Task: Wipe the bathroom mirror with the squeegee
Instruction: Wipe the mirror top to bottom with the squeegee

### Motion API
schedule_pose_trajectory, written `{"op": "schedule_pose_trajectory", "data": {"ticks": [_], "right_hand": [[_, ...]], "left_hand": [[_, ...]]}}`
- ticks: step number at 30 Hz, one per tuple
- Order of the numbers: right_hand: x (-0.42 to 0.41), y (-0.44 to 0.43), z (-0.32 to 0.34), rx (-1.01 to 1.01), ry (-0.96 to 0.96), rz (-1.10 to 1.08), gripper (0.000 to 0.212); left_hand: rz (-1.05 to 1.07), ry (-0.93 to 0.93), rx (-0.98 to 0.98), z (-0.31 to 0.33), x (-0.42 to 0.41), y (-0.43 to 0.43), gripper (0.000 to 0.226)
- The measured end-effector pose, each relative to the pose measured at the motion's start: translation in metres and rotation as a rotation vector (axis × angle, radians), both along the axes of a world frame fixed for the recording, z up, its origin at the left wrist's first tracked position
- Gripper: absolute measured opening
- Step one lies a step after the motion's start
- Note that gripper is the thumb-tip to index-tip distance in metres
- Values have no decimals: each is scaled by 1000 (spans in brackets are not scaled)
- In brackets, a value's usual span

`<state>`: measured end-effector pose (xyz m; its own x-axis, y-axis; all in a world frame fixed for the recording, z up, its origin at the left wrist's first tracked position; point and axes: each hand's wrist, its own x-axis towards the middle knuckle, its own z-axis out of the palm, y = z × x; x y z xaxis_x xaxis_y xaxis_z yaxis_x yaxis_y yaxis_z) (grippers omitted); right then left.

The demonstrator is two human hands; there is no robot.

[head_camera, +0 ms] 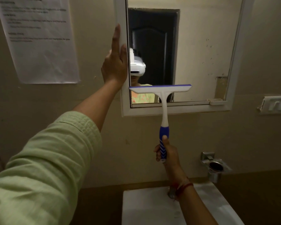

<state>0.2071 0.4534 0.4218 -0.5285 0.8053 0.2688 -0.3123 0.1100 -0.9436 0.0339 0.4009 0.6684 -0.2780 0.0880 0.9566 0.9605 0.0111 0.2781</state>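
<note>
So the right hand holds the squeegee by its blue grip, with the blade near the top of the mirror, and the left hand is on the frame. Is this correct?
Not quite. In the head view the squeegee blade sits near the bottom of the mirror, not the top. The rest holds: the right hand holds the blue grip, and the left hand is on the white frame.

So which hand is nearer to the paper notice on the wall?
Left. The left hand rests on the mirror frame, just right of the paper notice; the right hand holds the squeegee, far lower right.

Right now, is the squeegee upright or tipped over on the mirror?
Upright. The squeegee has its blade on top, level across the lower mirror, handle pointing down into the right hand.
</note>
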Motion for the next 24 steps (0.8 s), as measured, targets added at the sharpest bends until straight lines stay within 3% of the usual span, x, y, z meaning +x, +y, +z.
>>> {"op": "schedule_pose_trajectory", "data": {"ticks": [6, 14, 18, 24], "right_hand": [[-1, -11, -31, -57, 16, -14, 56], [-1, -5, 9, -8, 29, 7, 50], [-1, -4, -3, -3, 25, -6, 53], [3, -12, -23, -50, -2, -11, 83]], "left_hand": [[6, 7, 5, 1, 1, 1, 50], [33, -16, -1, -1, 1, 0, 49], [32, -17, 11, 0, 1, 0, 49], [37, -13, 24, 0, 4, -1, 49]]}}
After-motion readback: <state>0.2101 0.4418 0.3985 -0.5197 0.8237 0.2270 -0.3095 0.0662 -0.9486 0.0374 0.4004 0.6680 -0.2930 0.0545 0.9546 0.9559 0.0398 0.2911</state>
